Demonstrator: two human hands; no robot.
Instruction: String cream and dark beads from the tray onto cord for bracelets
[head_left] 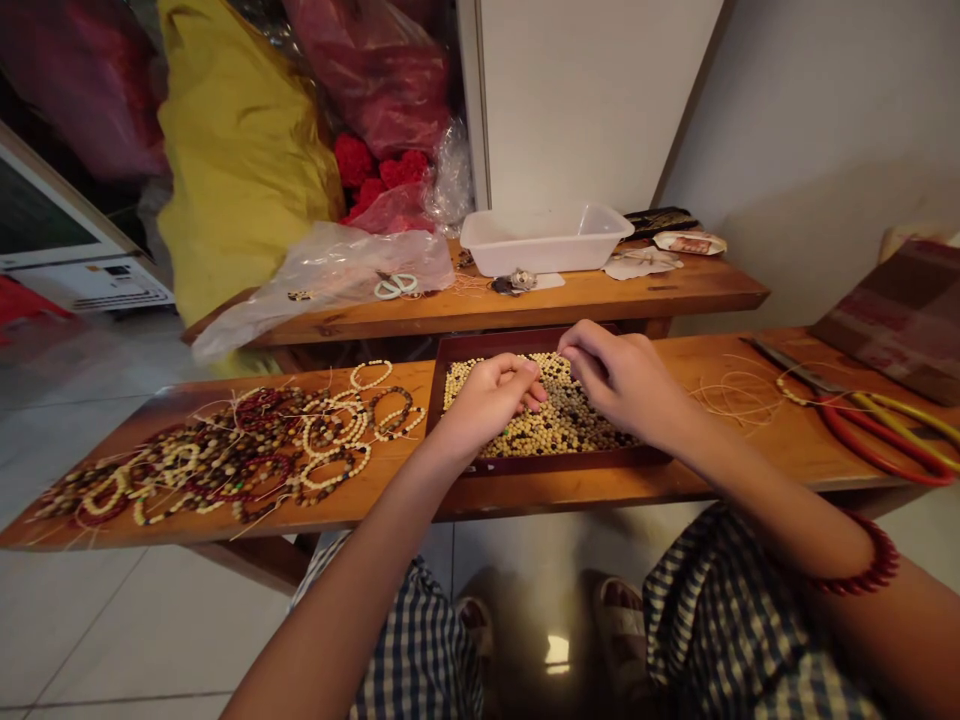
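In the head view, on the front bench (405, 490) before you, a dark red tray (555, 462) holds loose beads (525, 435), mostly pale yellow with dark ones mixed in. Your left hand (491, 400) is over the tray's left half, its thumb laid against the forefinger and the other fingers curled beneath. Your right hand (611, 380) is just beside it, over the right half, thumb and forefinger drawn together at the tips. You cannot tell from here whether either pinch has a bead or a thread in it.

To the left of the tray lies a heap of bead bracelets (247, 450), with loose ones along its near-tray edge. To the right, pale thread (739, 395) lies in loops near a tool with red and yellow handles (885, 440). On the back bench (675, 290) are a white tub (547, 245), a clear plastic bag (352, 262) and small scissors with pale handles (395, 287). A red bracelet (862, 565) circles your right forearm.
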